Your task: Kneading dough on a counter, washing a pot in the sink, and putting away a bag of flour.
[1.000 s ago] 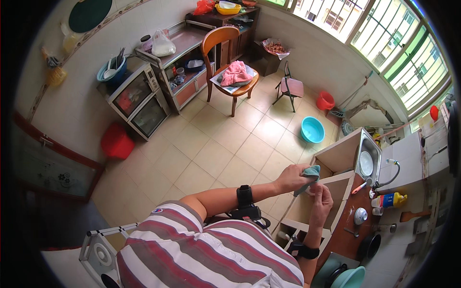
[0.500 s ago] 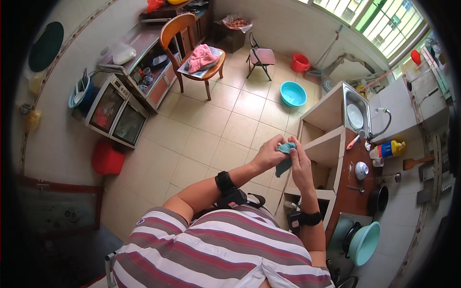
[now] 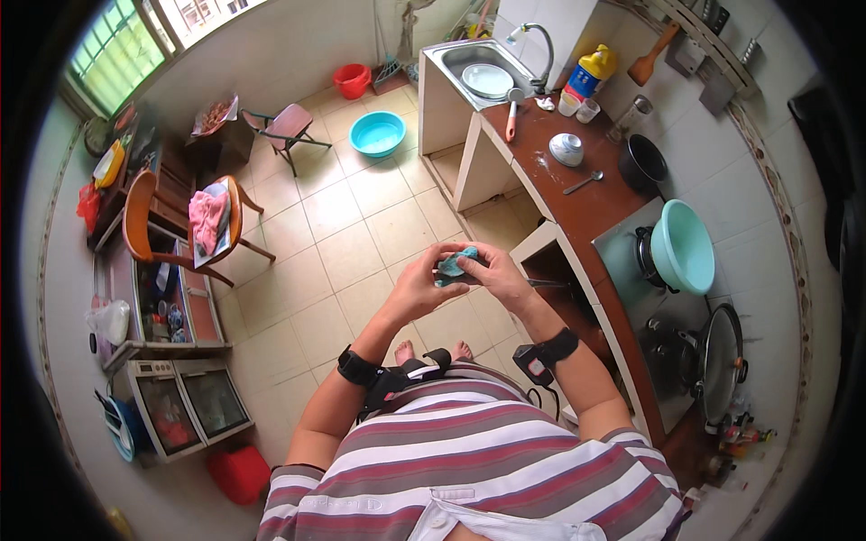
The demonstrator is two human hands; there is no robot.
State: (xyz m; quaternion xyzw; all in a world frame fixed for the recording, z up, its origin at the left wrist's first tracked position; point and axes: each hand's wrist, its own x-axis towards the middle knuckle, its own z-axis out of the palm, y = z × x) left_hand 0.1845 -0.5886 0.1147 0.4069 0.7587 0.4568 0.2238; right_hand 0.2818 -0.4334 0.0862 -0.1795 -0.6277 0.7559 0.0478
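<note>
A small teal cloth [image 3: 457,262] is bunched up between my two hands, in front of my waist and above the tiled floor. My left hand [image 3: 417,287] closes on it from the left, with part of the cloth showing below the fingers. From the right, my right hand [image 3: 499,276] grips the same cloth, its thumb lying across the top. Both wrists wear black straps. The counter [image 3: 541,197] stands to the right of my hands, apart from them.
On the counter are a white bowl [image 3: 566,150], a spoon [image 3: 584,183], a black pot [image 3: 642,161] and a yellow bottle [image 3: 591,72]. A teal basin [image 3: 683,248] rests on the stove, near a lidded wok [image 3: 722,365]. A blue basin [image 3: 377,134] and wooden chair [image 3: 142,216] stand on the floor.
My view has swung right, bringing the stove and wok into sight. The cloth, which hung down from my hands, is now gathered more compactly between them.
</note>
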